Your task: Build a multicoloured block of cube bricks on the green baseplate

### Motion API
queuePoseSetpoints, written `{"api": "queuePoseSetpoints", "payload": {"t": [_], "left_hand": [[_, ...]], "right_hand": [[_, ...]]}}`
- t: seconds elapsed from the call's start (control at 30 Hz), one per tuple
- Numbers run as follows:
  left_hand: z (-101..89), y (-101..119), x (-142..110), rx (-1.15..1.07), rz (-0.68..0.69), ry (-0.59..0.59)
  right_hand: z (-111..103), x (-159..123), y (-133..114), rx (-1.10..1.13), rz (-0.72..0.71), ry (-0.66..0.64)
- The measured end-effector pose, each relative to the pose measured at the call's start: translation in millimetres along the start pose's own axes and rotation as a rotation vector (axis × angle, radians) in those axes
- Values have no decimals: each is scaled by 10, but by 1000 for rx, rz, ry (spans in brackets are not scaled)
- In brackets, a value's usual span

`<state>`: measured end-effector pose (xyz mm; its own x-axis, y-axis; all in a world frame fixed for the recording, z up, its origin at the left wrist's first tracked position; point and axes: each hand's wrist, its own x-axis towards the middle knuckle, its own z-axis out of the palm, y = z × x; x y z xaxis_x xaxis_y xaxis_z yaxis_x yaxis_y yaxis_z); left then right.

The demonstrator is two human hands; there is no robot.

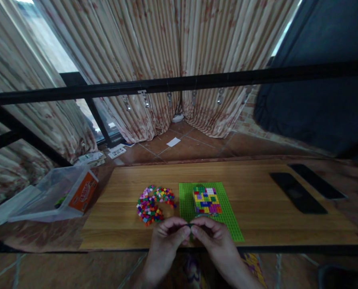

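While both hands meet at the near table edge, left hand (166, 237) and right hand (211, 237) pinch a small dark piece (189, 226) between closed fingertips. Wooden table (257, 224) holds a green baseplate (227, 218) with a multicoloured block build (207, 200), loose bricks (153, 204) to its left, two dark phones (297, 192) far right. Striped curtains (166, 48) behind, tiled floor, plastic box (55, 194) at left.

No text can be read; the orange label (83, 195) (on the clear plastic box (51, 194)) is blurred.
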<state>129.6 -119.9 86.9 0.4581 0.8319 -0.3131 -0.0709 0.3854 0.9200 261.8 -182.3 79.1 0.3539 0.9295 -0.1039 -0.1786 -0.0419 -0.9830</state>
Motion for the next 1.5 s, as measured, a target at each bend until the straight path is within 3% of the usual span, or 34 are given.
{"api": "queuePoseSetpoints", "payload": {"t": [0.17,0.33,0.43,0.63,0.8,1.03,1.5], "left_hand": [[160,-19,27,-53,34,-55],[141,-115,140,-134,12,-64],[91,-156,213,-89,10,-17],[73,-241,367,115,57,14],[84,-300,515,343,100,18],[153,-189,577,534,155,-43],[203,-183,562,655,185,-104]], "right_hand": [[-135,-4,-30,55,80,-13],[-250,80,-25,97,129,61],[-336,178,-36,-92,31,98],[-542,459,-120,-663,-333,108],[-614,682,-162,-917,-423,18],[-517,810,-130,-1020,-517,-157],[-547,787,85,-1036,-600,-42]]}}
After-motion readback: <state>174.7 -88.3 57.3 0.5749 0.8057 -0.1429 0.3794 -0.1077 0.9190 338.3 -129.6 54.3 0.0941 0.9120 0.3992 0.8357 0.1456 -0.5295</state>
